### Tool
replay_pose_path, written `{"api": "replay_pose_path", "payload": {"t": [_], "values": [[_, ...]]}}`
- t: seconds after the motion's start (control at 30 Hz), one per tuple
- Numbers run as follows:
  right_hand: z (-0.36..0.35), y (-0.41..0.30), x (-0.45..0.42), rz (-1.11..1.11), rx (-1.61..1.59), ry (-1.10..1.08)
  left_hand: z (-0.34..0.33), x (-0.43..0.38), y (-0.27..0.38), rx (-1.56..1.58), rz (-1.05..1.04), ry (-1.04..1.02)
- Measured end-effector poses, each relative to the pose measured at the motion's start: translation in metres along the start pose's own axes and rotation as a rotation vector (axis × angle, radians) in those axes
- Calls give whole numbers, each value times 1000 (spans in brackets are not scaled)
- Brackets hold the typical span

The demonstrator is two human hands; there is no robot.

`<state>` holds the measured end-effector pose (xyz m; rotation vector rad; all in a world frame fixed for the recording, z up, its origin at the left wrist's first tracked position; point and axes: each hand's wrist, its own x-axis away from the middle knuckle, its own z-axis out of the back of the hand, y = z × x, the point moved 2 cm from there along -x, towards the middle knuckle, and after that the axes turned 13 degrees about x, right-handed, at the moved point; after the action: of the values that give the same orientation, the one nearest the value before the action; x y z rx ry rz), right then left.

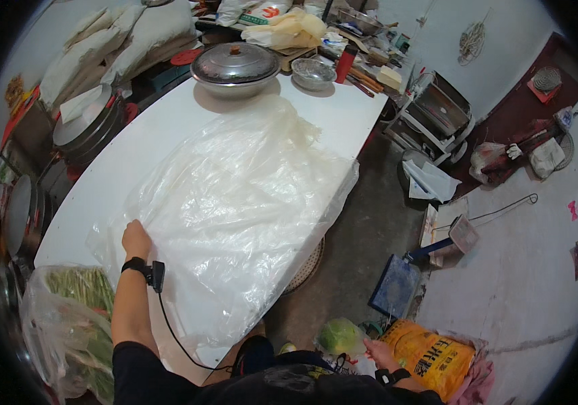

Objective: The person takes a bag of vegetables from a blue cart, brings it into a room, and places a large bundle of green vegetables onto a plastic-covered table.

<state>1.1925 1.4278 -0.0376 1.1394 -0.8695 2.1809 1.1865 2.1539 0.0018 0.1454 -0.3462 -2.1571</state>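
A large clear plastic sheet lies crumpled over much of the white table, and its right side hangs past the table's edge. My left hand is closed on the sheet near its left edge. Low at the right, beside my body, my right hand grips a clear plastic bag. Inside the bag is a round green vegetable, apparently a cabbage. Both wrists wear black bands, and a cable runs from the device on the left one.
A lidded metal pan, a covered bowl and a red flask stand at the table's far end. Bagged green stalks sit at left. On the floor at right are a blue platform scale and a yellow sack.
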Motion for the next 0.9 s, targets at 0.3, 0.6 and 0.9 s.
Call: {"api": "replay_pose_path", "payload": {"t": [0.3,0.6,0.9], "values": [[36,-84,-15,193,-106,-70,53,129,72,131,-326,-564],[94,-116,-71,283,-151,-312,14,313,107,69,-87,-492],[161,-168,-100,360,-116,-297,5,367,161,-19,80,-472]]}}
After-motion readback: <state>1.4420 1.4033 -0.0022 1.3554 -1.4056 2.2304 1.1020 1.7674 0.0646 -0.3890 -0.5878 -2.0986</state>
